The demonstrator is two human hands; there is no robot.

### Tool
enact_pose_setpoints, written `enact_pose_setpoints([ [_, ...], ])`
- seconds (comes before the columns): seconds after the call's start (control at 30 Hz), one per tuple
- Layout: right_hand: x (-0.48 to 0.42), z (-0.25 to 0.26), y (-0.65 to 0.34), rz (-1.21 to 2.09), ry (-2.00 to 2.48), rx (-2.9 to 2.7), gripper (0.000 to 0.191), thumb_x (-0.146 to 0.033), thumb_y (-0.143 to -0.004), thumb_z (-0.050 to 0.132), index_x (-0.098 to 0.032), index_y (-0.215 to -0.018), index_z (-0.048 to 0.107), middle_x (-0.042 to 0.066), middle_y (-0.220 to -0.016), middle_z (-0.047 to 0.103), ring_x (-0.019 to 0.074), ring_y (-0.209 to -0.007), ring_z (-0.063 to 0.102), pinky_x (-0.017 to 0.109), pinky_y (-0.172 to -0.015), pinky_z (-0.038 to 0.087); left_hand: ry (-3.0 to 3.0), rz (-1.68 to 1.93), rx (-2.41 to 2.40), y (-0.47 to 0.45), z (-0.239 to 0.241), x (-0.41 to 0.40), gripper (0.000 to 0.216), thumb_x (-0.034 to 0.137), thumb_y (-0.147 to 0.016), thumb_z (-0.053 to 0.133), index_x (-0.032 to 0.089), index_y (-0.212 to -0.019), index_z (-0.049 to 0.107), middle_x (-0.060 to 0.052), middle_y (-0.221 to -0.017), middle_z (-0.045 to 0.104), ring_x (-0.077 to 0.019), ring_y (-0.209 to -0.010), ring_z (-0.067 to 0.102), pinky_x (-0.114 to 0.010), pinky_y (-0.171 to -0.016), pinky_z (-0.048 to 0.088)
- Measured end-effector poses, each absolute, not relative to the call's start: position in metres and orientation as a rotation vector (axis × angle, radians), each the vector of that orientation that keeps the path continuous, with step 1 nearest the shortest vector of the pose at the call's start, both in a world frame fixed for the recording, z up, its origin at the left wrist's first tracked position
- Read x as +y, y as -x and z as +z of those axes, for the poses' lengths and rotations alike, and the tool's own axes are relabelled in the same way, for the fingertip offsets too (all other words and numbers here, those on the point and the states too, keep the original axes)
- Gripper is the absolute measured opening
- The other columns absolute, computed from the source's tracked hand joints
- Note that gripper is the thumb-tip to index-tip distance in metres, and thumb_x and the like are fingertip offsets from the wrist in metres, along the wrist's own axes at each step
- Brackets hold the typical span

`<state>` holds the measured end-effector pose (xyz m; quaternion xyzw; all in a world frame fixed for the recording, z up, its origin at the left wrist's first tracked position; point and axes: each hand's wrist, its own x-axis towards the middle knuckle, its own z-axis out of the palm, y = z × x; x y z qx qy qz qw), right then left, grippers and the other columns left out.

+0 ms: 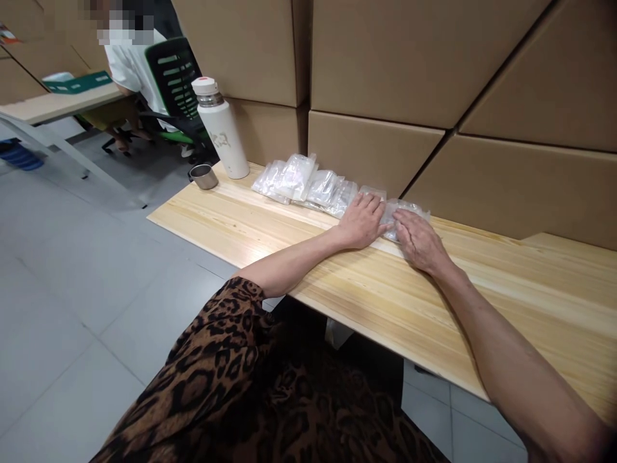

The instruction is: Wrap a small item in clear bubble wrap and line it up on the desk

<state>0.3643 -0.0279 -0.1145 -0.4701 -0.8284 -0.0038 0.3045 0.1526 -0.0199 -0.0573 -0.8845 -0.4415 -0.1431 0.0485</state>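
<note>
A row of small clear plastic bags (303, 181) lies along the back of a light wooden table (299, 257), against cardboard boxes. My left hand (364, 220) rests flat, fingers stretched out, on the table at the right end of the row, touching one clear bag (391, 209). My right hand (419, 241) lies flat on that same bag from the right, fingers extended and pressing down on it. Neither hand is lifting anything.
A white thermos bottle (220, 128) and its metal cup lid (204, 176) stand at the table's left end. Stacked cardboard boxes (434, 96) wall the back. Another person sits on a green chair (171, 80) at another table, far left. Grey tiled floor lies to the left.
</note>
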Motion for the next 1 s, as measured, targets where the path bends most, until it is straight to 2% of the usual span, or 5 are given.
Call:
enact_pose_setpoints([
  [0.5,-0.041,-0.089,-0.354,-0.28,1.361,-2.173,0.059,-0.041,-0.11,0.033,-0.011,-0.149,0.064,0.02,-0.161,0.058,0.0364,-0.154,0.051,0.06,-0.129,0.038,2.642,-0.396,-1.313,-0.149,-0.067,-0.025,0.07,0.055,-0.11,0.042,0.004,-0.157,0.055,-0.024,-0.166,0.053,-0.0371,-0.158,0.048,-0.057,-0.138,0.023],
  [0.7,-0.035,-0.085,-0.338,-0.189,1.434,-2.283,0.06,-0.038,-0.11,0.027,-0.011,-0.149,0.063,0.019,-0.16,0.06,0.0336,-0.152,0.053,0.057,-0.128,0.037,2.705,-0.426,-1.327,-0.147,-0.065,-0.025,0.06,0.046,-0.108,0.047,0.004,-0.148,0.061,-0.026,-0.168,0.05,-0.0388,-0.161,0.043,-0.061,-0.138,0.021],
  [0.8,-0.034,-0.085,-0.333,-0.138,1.443,-2.405,0.06,-0.036,-0.11,0.025,-0.008,-0.139,0.068,0.021,-0.149,0.067,0.0368,-0.144,0.058,0.06,-0.122,0.042,2.806,-0.411,-1.372,-0.147,-0.053,-0.027,0.054,0.028,-0.105,0.046,0.008,-0.156,0.053,-0.023,-0.172,0.046,-0.0348,-0.163,0.041,-0.064,-0.136,0.023],
  [0.9,-0.034,-0.088,-0.333,-0.178,1.424,-2.408,0.058,-0.038,-0.11,0.026,-0.01,-0.131,0.073,0.022,-0.146,0.069,0.0381,-0.143,0.059,0.062,-0.121,0.042,2.791,-0.56,-1.496,-0.138,-0.034,-0.028,0.06,0.02,-0.104,0.041,0.017,-0.163,0.045,-0.017,-0.177,0.039,-0.03,-0.167,0.035,-0.065,-0.135,0.025],
  [1.0,-0.033,-0.093,-0.335,-0.166,1.394,-2.364,0.056,-0.038,-0.11,0.028,-0.013,-0.132,0.073,0.021,-0.147,0.069,0.0378,-0.142,0.059,0.065,-0.12,0.043,2.541,-0.898,-1.663,-0.106,-0.02,-0.023,0.06,0.033,-0.104,0.046,0.023,-0.164,0.045,-0.015,-0.179,0.037,-0.0326,-0.169,0.03,-0.066,-0.135,0.023],
])
